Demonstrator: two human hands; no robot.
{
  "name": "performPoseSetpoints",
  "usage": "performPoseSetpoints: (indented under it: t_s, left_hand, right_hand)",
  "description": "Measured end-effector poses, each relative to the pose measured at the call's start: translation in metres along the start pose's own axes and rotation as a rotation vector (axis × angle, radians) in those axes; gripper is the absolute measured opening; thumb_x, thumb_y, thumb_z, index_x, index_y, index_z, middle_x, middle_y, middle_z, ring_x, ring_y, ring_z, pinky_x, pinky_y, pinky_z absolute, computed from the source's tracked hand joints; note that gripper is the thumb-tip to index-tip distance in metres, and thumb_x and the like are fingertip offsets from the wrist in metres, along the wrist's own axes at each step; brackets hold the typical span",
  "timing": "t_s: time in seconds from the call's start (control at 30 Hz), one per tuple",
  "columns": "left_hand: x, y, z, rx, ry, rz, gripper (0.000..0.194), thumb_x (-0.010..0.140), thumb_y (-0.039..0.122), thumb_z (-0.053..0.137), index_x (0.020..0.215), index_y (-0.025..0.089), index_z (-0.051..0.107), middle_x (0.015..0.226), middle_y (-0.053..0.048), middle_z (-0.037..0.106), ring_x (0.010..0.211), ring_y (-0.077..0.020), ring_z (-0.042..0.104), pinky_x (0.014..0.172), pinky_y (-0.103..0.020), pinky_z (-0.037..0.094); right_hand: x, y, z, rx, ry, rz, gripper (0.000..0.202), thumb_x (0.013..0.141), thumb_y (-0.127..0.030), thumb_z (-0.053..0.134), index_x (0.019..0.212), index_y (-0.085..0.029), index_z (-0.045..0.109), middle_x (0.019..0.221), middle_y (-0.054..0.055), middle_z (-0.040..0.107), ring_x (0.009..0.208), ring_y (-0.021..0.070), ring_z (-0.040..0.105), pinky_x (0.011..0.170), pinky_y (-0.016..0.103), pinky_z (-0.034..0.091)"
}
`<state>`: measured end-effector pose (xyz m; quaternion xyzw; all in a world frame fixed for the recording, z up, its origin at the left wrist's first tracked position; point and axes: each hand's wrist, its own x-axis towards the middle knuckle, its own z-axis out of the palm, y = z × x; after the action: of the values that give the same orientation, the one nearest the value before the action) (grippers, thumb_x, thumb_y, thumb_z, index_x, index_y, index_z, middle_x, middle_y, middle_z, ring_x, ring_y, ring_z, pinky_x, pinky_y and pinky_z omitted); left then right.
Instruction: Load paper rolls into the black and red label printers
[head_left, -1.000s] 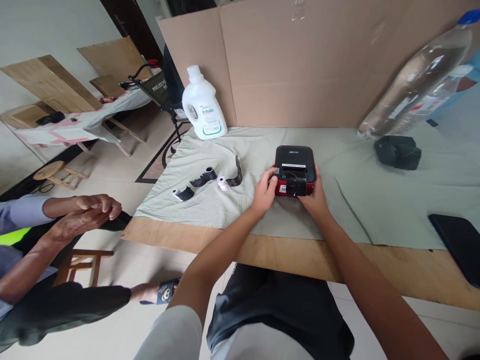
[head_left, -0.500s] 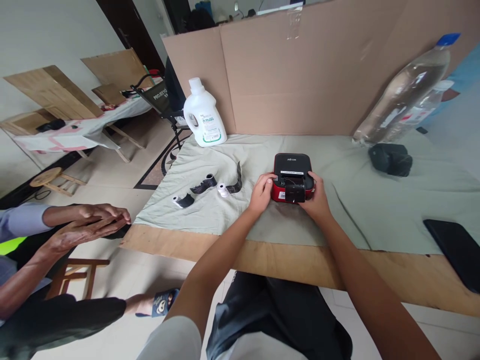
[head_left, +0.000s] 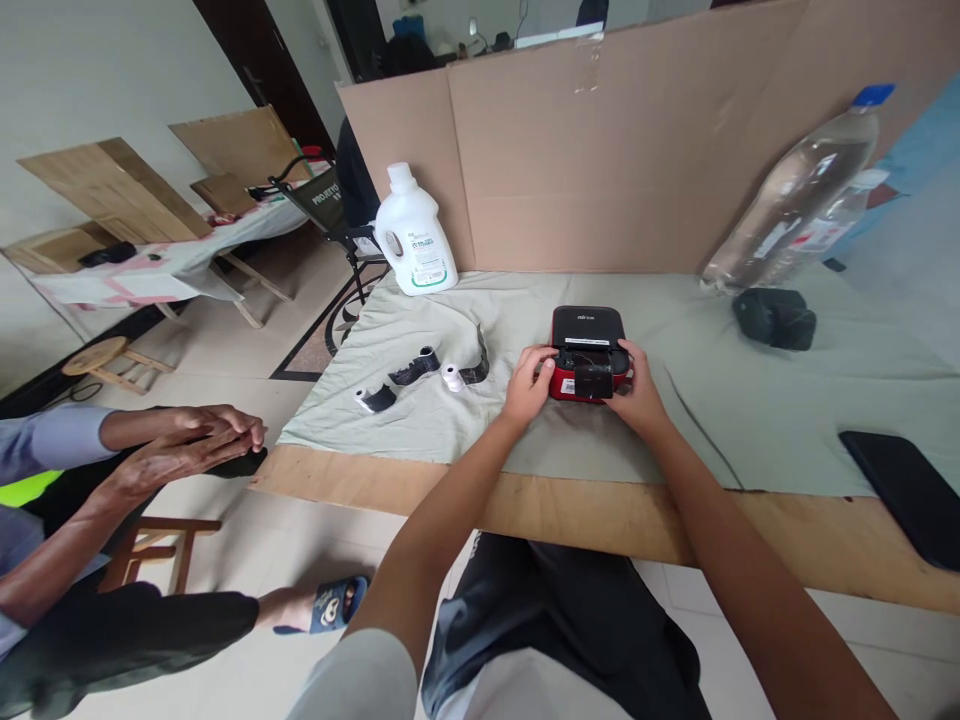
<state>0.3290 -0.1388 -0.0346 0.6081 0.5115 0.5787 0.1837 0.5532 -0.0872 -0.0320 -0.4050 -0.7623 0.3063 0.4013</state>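
A small red and black printer (head_left: pixel 589 328) sits on the green cloth, with a dark strip (head_left: pixel 594 377) hanging over its front. My left hand (head_left: pixel 529 382) grips the printer's left side, its fingers on the edge near the slot. On the right side my right hand (head_left: pixel 637 388) holds the front corner, its thumb and fingertips around the casing. Left of the printer lie several small rolls: one white roll (head_left: pixel 453 377) with a dark curled strip, a dark unrolled one (head_left: pixel 415 366), and another white and dark one (head_left: pixel 375 399).
A white detergent bottle (head_left: pixel 416 235) stands at the back left before a cardboard panel (head_left: pixel 585 170). Clear bottles (head_left: pixel 802 190), a black object (head_left: pixel 775 318) and a black phone-like slab (head_left: pixel 904 490) are at the right. Another person's hands (head_left: pixel 184 445) are at the left, off the table.
The view has shifted slightly. Both hands remain on the printer, and its top cover looks slightly more raised at the slot.
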Motion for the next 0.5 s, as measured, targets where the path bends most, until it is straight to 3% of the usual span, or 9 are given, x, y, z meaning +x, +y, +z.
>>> performPoseSetpoints:
  t_s: [0.17,0.27,0.37,0.5]
  left_hand:
    - [0.001,-0.001,-0.002,-0.01,-0.001,0.054,0.046,0.109,0.054,0.038,0.124,0.023,0.069,0.134,-0.012,0.063,0.132,-0.0225,0.06,0.12,-0.041,0.046]
    - [0.001,0.001,-0.003,-0.034,-0.008,0.07,0.045,0.11,0.052,0.038,0.126,0.023,0.067,0.135,-0.012,0.064,0.132,-0.0226,0.06,0.12,-0.041,0.046]
    - [0.002,0.003,-0.003,-0.046,-0.011,0.063,0.043,0.11,0.051,0.038,0.125,0.023,0.067,0.133,-0.012,0.065,0.13,-0.0229,0.061,0.118,-0.042,0.047]
    - [0.002,0.004,-0.004,-0.059,-0.018,0.05,0.043,0.11,0.05,0.038,0.125,0.022,0.067,0.132,-0.012,0.065,0.13,-0.0227,0.061,0.118,-0.041,0.047]
  right_hand:
    - [-0.001,-0.007,-0.019,0.222,-0.027,0.011,0.065,0.087,-0.04,0.064,0.15,-0.036,0.05,0.177,0.004,0.03,0.157,0.0306,0.04,0.117,0.049,0.049]
    - [0.007,-0.013,-0.022,0.338,0.029,0.008,0.051,0.088,-0.032,0.054,0.139,-0.033,0.06,0.173,0.003,0.04,0.158,0.0267,0.04,0.123,0.047,0.043]
    - [0.028,-0.021,-0.02,0.291,0.128,0.021,0.055,0.085,-0.029,0.053,0.139,-0.031,0.062,0.164,0.003,0.052,0.152,0.025,0.048,0.126,0.045,0.039]
    - [0.069,-0.029,-0.021,0.172,0.198,0.123,0.071,0.082,-0.031,0.055,0.153,-0.032,0.054,0.158,0.004,0.057,0.126,0.0236,0.068,0.11,0.043,0.056]
